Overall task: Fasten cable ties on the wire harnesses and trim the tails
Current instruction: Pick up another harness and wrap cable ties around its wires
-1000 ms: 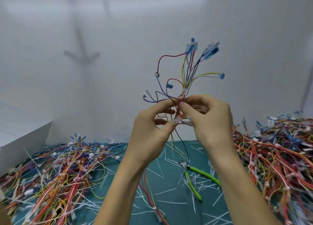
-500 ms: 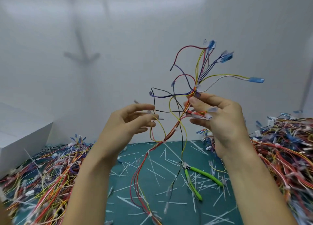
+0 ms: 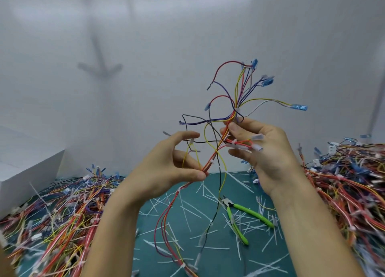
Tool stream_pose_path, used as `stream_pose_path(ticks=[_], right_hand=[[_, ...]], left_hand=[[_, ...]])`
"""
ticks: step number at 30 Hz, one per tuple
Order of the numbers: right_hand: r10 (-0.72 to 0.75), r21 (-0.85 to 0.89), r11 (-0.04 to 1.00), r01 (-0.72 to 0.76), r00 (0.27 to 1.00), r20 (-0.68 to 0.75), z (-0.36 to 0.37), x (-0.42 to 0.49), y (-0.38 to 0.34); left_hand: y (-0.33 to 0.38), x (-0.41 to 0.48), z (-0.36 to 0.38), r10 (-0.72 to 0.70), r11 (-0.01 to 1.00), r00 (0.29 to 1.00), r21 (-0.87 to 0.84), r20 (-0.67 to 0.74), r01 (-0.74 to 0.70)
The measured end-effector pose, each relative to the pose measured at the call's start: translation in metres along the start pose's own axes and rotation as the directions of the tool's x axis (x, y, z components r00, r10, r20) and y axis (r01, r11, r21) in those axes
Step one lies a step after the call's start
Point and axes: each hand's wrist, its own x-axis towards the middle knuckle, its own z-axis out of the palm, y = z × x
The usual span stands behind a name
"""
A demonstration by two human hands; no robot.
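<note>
Head view: two bare hands raised in front of a white wall, one harness between them
Harness: multi-coloured wire harness with blue sleeved terminals (image 3: 233,116), held in the air above the mat; terminals fan up and right, red and orange wires hang down to the near mat
Left: left hand (image 3: 164,170) pinches the red-orange bundle between thumb and fingertip, low on the harness
Right: right hand (image 3: 268,151) has its thumb on the bundle just under the fan-out, fingers curled round a short branch with clear terminals
Tie: white cable tie (image 3: 233,141) on that branch, beside the right fingers
Cutters: green-handled flush cutters (image 3: 253,214) lie on the teal cutting mat (image 3: 218,262), right of centre, untouched
Offcuts: white cut tie tails (image 3: 187,211) scattered over the mat
Piles: left heap of tangled harnesses (image 3: 62,210), right heap of tangled harnesses (image 3: 343,178)
Box: white box (image 3: 25,166) far left
</note>
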Motion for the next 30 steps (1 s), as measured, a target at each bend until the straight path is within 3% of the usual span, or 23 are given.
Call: stream_pose_path(ticks=[7, 13, 19, 21, 26, 30], right_hand=[[0.017, 0.100, 0.995, -0.021, 0.999, 0.037, -0.002, 0.001, 0.000], [0.017, 0.151, 0.988, -0.011, 0.999, -0.036, -0.006, 0.003, -0.002], [0.017, 0.160, 0.987, -0.002, 0.995, -0.094, -0.007, 0.005, -0.001], [0.019, 0.173, 0.985, -0.001, 0.995, -0.101, -0.008, 0.005, -0.002], [0.032, 0.198, 0.980, -0.016, 0.996, -0.078, -0.009, 0.005, -0.001], [0.034, 0.208, 0.978, -0.019, 0.997, -0.071, -0.009, 0.006, -0.001]], left_hand=[[0.000, -0.001, -0.003, 0.049, 0.999, 0.999, 0.004, -0.019, -0.049], [0.000, -0.008, -0.017, 0.094, 0.967, 0.986, -0.225, -0.137, -0.123], [-0.012, -0.009, -0.026, -0.024, 0.977, 0.973, -0.211, -0.231, -0.025], [-0.015, -0.007, -0.025, -0.069, 0.995, 0.979, -0.085, -0.191, 0.054], [-0.019, -0.003, -0.017, -0.120, 0.990, 0.986, 0.093, 0.119, 0.109], [-0.020, -0.001, -0.016, -0.096, 0.989, 0.985, 0.124, 0.144, 0.079]])
